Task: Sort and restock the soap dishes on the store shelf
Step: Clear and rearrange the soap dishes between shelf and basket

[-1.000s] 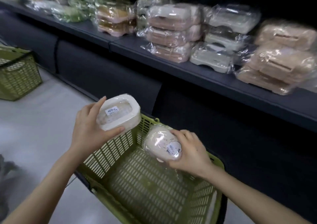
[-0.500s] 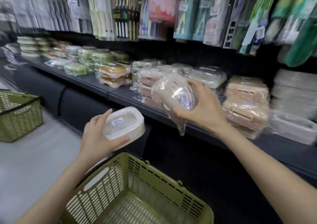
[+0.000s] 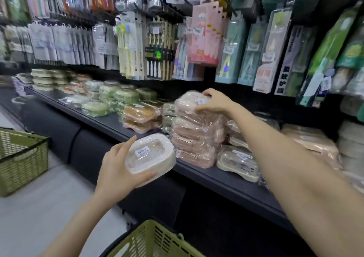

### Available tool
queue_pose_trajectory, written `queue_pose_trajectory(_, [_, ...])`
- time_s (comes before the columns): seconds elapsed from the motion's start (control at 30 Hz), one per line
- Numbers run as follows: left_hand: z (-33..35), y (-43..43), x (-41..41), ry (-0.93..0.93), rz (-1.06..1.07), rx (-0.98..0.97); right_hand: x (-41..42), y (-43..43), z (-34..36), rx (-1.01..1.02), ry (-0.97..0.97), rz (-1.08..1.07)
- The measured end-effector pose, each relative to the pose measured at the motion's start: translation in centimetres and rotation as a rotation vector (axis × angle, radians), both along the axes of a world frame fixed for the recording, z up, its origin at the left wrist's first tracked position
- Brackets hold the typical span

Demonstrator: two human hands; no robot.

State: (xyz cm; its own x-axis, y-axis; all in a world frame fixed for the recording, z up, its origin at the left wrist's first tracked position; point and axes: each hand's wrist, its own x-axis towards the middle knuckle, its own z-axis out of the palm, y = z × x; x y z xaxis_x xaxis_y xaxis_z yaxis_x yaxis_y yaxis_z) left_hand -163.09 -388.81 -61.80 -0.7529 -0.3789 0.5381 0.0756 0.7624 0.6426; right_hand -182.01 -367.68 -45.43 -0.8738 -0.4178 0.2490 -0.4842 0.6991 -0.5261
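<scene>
Right hand (image 3: 213, 104) grips a wrapped pink soap dish (image 3: 192, 102) on top of the pink stack (image 3: 197, 138) on the dark shelf (image 3: 226, 180). Left hand (image 3: 118, 170) holds a white soap dish (image 3: 150, 154) near the shelf edge, above a green basket (image 3: 153, 241).

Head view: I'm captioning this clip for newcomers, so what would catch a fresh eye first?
The right hand pressing a wrapped pink soap dish onto the tall pink stack at mid-shelf. Nearer, the left hand holds a white soap dish before the shelf edge. Above hang packaged toothbrushes.
</scene>
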Motion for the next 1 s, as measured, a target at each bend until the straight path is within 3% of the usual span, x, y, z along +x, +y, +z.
queue_pose_trajectory(0.1, [-0.4, -0.5, -0.4, -0.016, -0.022, -0.007, -0.7, 0.0, -0.7, -0.139, -0.169, 0.101])
queue_pose_trajectory(0.23, [-1.1, -0.6, -0.7, -0.039, -0.038, 0.002, -1.3, 0.9, -1.4, -0.134, -0.142, 0.174])
queue_pose_trajectory(0.5, [-1.4, 1.0, -0.7, -0.029, -0.058, 0.007, -2.0, 1.0, -3.3, 0.150, 0.182, -0.011])
queue_pose_trajectory(0.6, [-0.8, 2.1, -0.2, -0.006, -0.095, 0.000, 1.3, 1.9, -3.4, 0.002, 0.426, -0.052])
queue_pose_trajectory(0.67, [-0.3, 3.1, 0.2, -0.002, -0.132, -0.026, 5.1, 3.3, -4.0, -0.118, 0.492, 0.056])
queue_pose_trajectory(0.83, [0.9, 6.9, 1.5, -0.026, -0.310, -0.060, 12.8, 8.2, -7.6, 0.134, 0.071, 0.463])
queue_pose_trajectory(1.0, [1.2, 12.3, 2.4, -0.080, -0.508, -0.066, 15.4, 13.7, -11.0, 0.057, -0.004, 0.407])
